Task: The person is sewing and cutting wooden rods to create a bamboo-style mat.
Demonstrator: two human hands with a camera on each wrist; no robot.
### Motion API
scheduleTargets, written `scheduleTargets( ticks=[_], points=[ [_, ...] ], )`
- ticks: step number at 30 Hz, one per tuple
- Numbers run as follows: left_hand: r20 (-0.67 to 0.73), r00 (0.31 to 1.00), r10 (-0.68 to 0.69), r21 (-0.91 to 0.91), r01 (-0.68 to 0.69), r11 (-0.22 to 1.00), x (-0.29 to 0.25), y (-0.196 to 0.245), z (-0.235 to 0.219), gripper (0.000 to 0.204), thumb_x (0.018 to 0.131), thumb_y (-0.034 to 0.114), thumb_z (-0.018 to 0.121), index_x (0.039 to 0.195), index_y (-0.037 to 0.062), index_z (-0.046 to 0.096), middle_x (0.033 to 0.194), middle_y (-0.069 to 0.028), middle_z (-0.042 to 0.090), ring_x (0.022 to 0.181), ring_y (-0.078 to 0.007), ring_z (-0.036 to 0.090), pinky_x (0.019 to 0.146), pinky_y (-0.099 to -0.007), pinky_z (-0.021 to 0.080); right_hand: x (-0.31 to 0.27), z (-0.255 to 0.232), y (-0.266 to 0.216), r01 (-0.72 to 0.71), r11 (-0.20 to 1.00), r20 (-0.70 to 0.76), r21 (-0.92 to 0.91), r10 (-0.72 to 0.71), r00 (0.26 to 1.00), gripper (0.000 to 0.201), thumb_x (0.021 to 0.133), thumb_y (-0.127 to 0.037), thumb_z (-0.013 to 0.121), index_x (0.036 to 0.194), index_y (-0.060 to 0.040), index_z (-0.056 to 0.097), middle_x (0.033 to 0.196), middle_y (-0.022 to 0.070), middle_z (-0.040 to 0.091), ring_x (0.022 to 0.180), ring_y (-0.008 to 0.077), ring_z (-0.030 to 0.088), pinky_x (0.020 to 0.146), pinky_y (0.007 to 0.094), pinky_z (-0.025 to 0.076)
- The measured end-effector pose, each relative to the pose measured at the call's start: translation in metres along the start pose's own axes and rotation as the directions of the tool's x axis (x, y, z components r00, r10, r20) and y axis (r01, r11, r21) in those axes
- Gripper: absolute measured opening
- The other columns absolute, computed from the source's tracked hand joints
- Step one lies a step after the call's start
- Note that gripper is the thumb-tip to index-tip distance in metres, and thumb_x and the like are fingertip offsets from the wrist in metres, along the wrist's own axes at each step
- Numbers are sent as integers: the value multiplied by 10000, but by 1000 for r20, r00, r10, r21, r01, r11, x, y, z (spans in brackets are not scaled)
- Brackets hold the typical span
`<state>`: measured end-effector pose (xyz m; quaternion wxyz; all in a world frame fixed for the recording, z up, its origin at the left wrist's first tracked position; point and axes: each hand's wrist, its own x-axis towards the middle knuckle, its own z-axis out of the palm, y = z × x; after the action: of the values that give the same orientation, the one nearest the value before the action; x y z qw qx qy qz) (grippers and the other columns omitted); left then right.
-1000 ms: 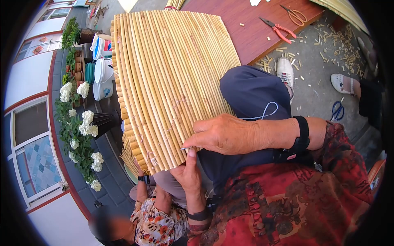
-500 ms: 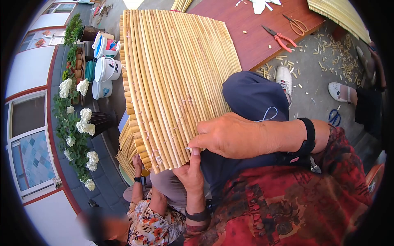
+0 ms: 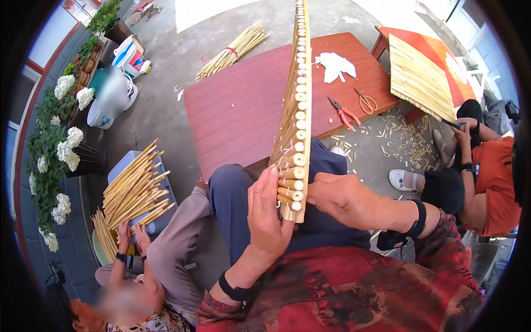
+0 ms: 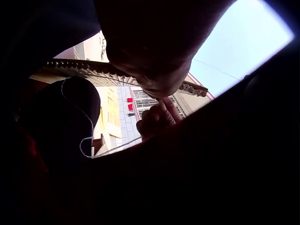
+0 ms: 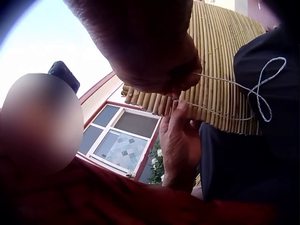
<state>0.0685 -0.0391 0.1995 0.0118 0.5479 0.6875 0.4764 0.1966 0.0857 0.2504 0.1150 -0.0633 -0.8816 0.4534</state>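
A mat of thin reed stalks, stitched with string, stands edge-on above the lap in the head view, its cut ends facing up toward the camera. My left hand grips its near corner, with fingers along the left face and the thumb on the opposite face, as the right wrist view shows. On the right face, my right hand has its fingertips close to the left thumb and pinches a pale string. The string loops loosely over the dark trouser leg. The right fingertips are partly hidden in the head view.
A low red-brown table ahead carries red-handled pliers, scissors and white scraps. Reed offcuts litter the floor. One person at left handles loose reeds; another sits at right by a second mat.
The mat has swung from showing its broad face to standing edge-on. My left hand now shows its fingers on the left face, and my right hand is on the other side.
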Motion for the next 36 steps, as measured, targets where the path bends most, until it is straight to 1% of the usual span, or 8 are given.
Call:
scheduleTargets(
  ticks=[3,6,11,12,21,23,30,36],
  points=[
    [-73,997,-16,-39,13,999,-2,-5,14,634,655,10,644,1234,-43,391,1206,-213,454,1056,-368,462,898,-417,359,-4,7,9,-12,1000,-114,7,12,993,230,763,21,576,990,-21,583,749,113,539,662,244,552,572,308,449],
    [-127,990,-68,-88,57,994,-4,-6,19,656,637,-43,611,1248,-38,373,1236,-215,432,1099,-358,440,925,-423,325,-5,8,10,-107,992,-84,69,113,990,201,800,8,562,998,-20,584,759,94,546,638,202,545,564,291,449],
    [-59,996,-63,-173,52,984,-8,-13,24,695,603,-148,509,1268,-53,332,1293,-236,371,1232,-358,343,991,-429,285,-9,11,12,-220,960,-81,173,236,968,243,841,-24,538,1083,-25,561,775,71,541,622,120,535,536,243,445],
    [-65,996,-69,-267,49,962,-7,-15,26,701,601,-153,510,1270,-56,326,1297,-244,361,1237,-369,332,1006,-432,277,-9,10,14,-222,960,-77,170,238,968,243,841,-24,538,1083,-25,561,775,71,541,622,120,535,536,243,445],
    [-71,996,-47,-270,27,962,-5,-16,25,725,587,-168,499,1277,-68,298,1306,-261,335,1235,-383,327,1025,-438,262,-8,12,25,-83,989,-99,124,95,990,231,858,-79,540,1084,-32,562,775,69,548,599,117,528,538,239,448],
    [-64,997,-49,-275,29,961,-5,-15,24,729,579,-173,488,1275,-69,300,1306,-260,335,1236,-383,325,1026,-436,262,-8,10,15,-222,945,-34,240,237,971,197,860,-88,541,1044,-25,570,776,72,552,582,123,532,530,239,446],
    [-47,997,-67,-270,52,961,-4,-13,22,744,552,-191,444,1272,-73,300,1304,-258,336,1238,-382,322,1030,-422,264,-14,4,11,-188,976,-28,106,192,981,140,868,-91,528,974,-12,575,756,70,548,565,125,547,508,242,442],
    [-45,997,-58,-263,44,964,-4,-14,21,747,547,-194,433,1272,-74,300,1300,-261,337,1234,-383,326,1029,-421,267,-19,5,3,-313,934,-16,172,320,947,155,869,-81,524,1004,-30,583,723,65,561,549,106,528,497,238,432]
  ],
)
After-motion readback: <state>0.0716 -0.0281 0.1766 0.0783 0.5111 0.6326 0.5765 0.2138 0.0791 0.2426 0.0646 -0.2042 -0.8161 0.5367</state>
